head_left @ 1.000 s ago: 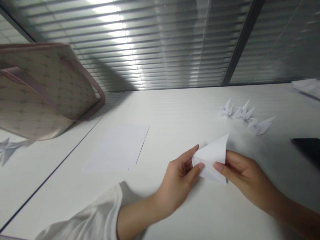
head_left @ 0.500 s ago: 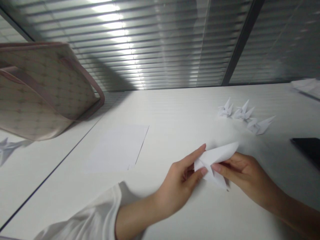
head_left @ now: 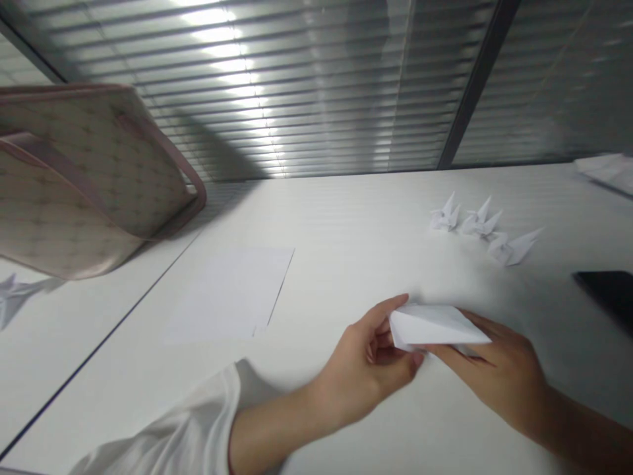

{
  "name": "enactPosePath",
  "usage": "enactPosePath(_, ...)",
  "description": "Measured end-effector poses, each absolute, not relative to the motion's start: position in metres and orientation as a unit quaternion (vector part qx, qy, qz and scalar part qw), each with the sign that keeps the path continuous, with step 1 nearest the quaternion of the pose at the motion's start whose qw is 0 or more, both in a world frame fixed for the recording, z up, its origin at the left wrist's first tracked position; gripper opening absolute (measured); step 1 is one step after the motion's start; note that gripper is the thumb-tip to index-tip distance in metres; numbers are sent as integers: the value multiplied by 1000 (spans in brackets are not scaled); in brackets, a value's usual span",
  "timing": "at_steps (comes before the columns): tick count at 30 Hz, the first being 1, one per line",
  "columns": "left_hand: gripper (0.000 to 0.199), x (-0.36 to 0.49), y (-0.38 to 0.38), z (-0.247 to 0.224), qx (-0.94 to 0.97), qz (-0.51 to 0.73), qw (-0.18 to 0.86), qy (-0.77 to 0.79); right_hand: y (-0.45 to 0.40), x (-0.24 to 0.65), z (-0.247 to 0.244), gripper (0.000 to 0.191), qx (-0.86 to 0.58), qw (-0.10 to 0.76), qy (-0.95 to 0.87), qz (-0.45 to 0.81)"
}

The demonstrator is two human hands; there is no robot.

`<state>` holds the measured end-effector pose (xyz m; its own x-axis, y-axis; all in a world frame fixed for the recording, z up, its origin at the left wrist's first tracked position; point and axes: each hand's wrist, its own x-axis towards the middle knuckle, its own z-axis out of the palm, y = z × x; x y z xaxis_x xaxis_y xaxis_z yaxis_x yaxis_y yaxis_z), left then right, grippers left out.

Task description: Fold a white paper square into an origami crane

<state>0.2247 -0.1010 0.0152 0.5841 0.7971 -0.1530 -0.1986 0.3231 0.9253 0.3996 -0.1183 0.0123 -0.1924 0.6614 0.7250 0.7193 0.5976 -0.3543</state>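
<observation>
Left of the folded paper [head_left: 435,324], one bag [head_left: 93,178], one paper figure [head_left: 14,298] and one flat sheet [head_left: 232,293] are seen. The folded paper, white, creased and pointed at its right, is held by its left end in the left hand [head_left: 363,369] and gripped farther right by the right hand [head_left: 504,366]. Beyond it, rightward, three paper cranes [head_left: 481,224] and one dark flat object [head_left: 610,293] are seen.

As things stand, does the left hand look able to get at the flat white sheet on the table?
Probably yes: only bare tabletop shows between the left hand and the sheet, though the hand would likely have to let go of the folded paper first.
</observation>
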Motion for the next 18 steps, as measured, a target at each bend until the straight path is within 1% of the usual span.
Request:
enactPosePath(3,53,226,-101,14,484,342,736,326,-120,400,12,20,-449,445,-774,-31)
enactPosePath(8,50,222,-96,15,484,366,715,346,-120,399,6,14,-464,427,-776,18)
enactPosePath(15,65,220,-93,19,410,396,748,341,-115,402,-3,10,-505,417,-747,112)
enactPosePath(18,69,221,-93,20,392,404,754,339,-113,402,-5,13,-550,455,-665,220)
